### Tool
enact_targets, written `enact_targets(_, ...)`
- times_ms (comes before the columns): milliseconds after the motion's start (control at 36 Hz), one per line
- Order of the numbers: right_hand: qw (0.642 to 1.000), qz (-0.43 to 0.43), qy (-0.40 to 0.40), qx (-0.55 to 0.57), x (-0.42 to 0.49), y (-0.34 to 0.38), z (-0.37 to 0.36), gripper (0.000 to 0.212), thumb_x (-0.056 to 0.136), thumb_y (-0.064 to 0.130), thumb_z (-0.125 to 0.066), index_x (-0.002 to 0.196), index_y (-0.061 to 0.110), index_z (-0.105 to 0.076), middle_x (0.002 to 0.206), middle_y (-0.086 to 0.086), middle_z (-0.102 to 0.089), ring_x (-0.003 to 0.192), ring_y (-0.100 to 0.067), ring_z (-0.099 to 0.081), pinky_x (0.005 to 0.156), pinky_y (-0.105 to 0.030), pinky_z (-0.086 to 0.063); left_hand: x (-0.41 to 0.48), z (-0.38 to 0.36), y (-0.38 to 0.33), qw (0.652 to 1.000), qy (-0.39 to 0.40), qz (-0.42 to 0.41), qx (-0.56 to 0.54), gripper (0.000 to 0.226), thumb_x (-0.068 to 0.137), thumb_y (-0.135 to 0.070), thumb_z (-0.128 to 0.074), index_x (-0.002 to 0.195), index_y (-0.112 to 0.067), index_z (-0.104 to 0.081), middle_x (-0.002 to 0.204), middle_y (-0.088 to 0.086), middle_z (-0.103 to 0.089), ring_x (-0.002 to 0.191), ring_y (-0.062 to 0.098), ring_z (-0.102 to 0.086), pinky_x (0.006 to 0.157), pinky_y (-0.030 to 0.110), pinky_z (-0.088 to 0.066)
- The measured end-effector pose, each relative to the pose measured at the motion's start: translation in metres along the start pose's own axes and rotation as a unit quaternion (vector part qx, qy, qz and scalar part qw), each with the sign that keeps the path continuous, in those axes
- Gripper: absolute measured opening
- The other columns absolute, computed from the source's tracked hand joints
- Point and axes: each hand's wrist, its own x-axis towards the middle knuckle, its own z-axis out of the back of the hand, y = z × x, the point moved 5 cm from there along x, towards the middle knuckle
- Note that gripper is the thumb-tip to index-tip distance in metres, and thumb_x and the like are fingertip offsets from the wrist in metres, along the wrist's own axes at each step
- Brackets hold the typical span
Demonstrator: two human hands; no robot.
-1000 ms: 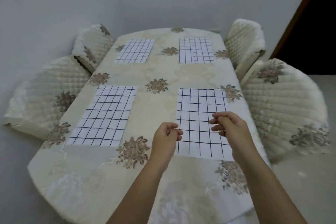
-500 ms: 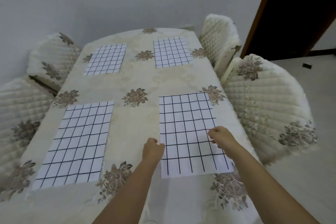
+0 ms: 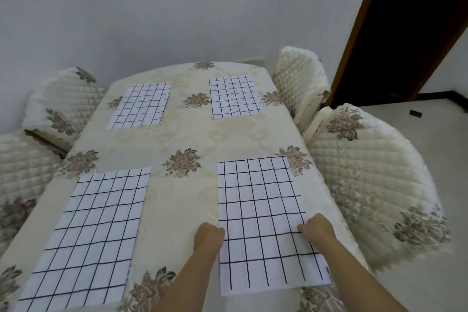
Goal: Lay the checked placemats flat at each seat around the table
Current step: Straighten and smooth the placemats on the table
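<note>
Four white placemats with dark checks lie flat on the oval table (image 3: 182,205), which has a cream floral cloth. The near right placemat (image 3: 260,200) lies between my hands. My left hand (image 3: 209,235) is at its left edge with fingers curled, pinching the edge. My right hand (image 3: 317,229) grips its right edge the same way. The near left placemat (image 3: 96,230), far left placemat (image 3: 141,105) and far right placemat (image 3: 234,96) lie untouched.
Quilted cream chairs stand round the table: a near right chair (image 3: 367,185), a far right chair (image 3: 298,76), a far left chair (image 3: 63,101) and a near left chair (image 3: 20,172). A dark doorway (image 3: 405,20) opens at the right. A grey wall is behind.
Both hands have dropped from above the near right placemat to its left and right edges and closed there. The view has swung slightly right.
</note>
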Motion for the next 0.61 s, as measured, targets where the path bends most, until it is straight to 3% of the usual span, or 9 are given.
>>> enact_targets(167, 0.998, 0.008, -0.014, -0.065, 0.01, -0.005, -0.003, 0.035, 0.084, 0.01, -0.058, 0.057, 0.012, -0.036, 0.059, 0.0, -0.042, 0.057, -0.014, -0.043, 0.046, -0.022, -0.03, 0.01, 0.0, 0.005, 1.0, 0.003, 0.008, 0.028, 0.039, 0.083, -0.002, -0.05, 0.049, -0.013, -0.033, 0.053, 0.001, -0.037, 0.048, 0.012, -0.035, 0.044, 0.02, -0.024)
enact_targets(389, 0.995, 0.023, -0.015, -0.095, 0.023, -0.004, -0.012, 0.041, 0.086, 0.006, -0.05, 0.053, 0.016, -0.028, 0.056, 0.001, -0.032, 0.049, -0.009, -0.03, 0.042, -0.02, -0.021, 0.012, 0.004, 0.012, 0.998, -0.002, 0.004, 0.06, 0.032, 0.084, -0.006, -0.05, 0.054, -0.012, -0.04, 0.056, 0.001, -0.043, 0.055, 0.015, -0.046, 0.045, 0.02, -0.031)
enact_targets(528, 0.993, 0.039, -0.021, -0.105, 0.024, -0.003, -0.011, 0.041, 0.085, 0.007, -0.051, 0.054, 0.017, -0.027, 0.056, 0.002, -0.03, 0.049, -0.009, -0.029, 0.042, -0.02, -0.02, 0.007, 0.005, 0.011, 0.997, -0.02, -0.022, 0.067, 0.034, 0.084, -0.007, -0.049, 0.054, -0.014, -0.036, 0.055, -0.001, -0.041, 0.051, 0.012, -0.04, 0.048, 0.021, -0.028)
enact_targets(611, 0.993, 0.043, -0.025, -0.107, 0.022, -0.001, -0.009, 0.028, 0.086, 0.01, -0.051, 0.062, 0.014, -0.038, 0.064, 0.0, -0.042, 0.057, -0.012, -0.041, 0.046, -0.021, -0.027, 0.006, 0.006, 0.01, 0.995, -0.025, -0.024, 0.091, 0.028, 0.085, -0.012, -0.05, 0.058, -0.015, -0.042, 0.06, -0.001, -0.047, 0.058, 0.014, -0.047, 0.054, 0.021, -0.033)
